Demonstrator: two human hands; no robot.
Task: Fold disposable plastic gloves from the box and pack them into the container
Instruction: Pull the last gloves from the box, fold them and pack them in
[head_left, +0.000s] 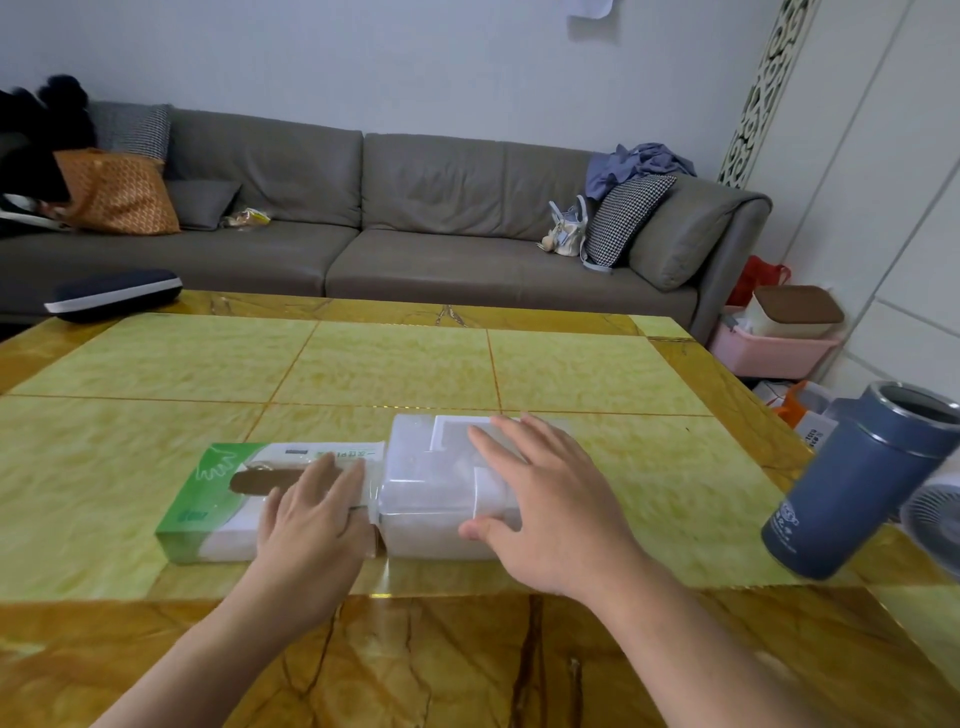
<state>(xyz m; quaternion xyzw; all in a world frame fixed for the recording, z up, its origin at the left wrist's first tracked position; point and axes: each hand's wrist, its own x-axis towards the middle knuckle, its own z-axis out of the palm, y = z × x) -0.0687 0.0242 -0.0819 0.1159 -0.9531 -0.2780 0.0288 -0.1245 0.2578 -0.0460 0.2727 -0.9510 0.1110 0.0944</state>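
1. The glove box (218, 499), green and white with a dark oval dispensing slot on top, lies flat on the yellow-tiled table (395, 364), at about 9 o'clock from the container (441, 493); the two stand just beside each other, end to end.
2. The left hand (311, 514) lies on the box's right end, fingers straight and loosely spread, pressing down rather than pinching anything. No glove shows in the slot or in either hand.
3. The right hand (550, 499) lies over the right part of the translucent white container, fingers extended across its lid, thumb against the near wall. Whether the thumb truly clamps the wall cannot be told.
4. The lid looks closed; packing has not begun, in my judgement.
5. Risk: both items are light and the table surface is glossy, so a one-sided push may slide or turn either one.
6. Risk: a blue tumbler (857, 483) stands at 3 o'clock from the container, with a small fan (935, 514) beyond it; a wide sweep of the right elbow could topple it.
7. Risk: thin film gloves may come out in clumps if pulled without steadying the box.
8. A grey sofa (415, 218) stands at 12 o'clock, a dark case (114, 293) at 10 o'clock.
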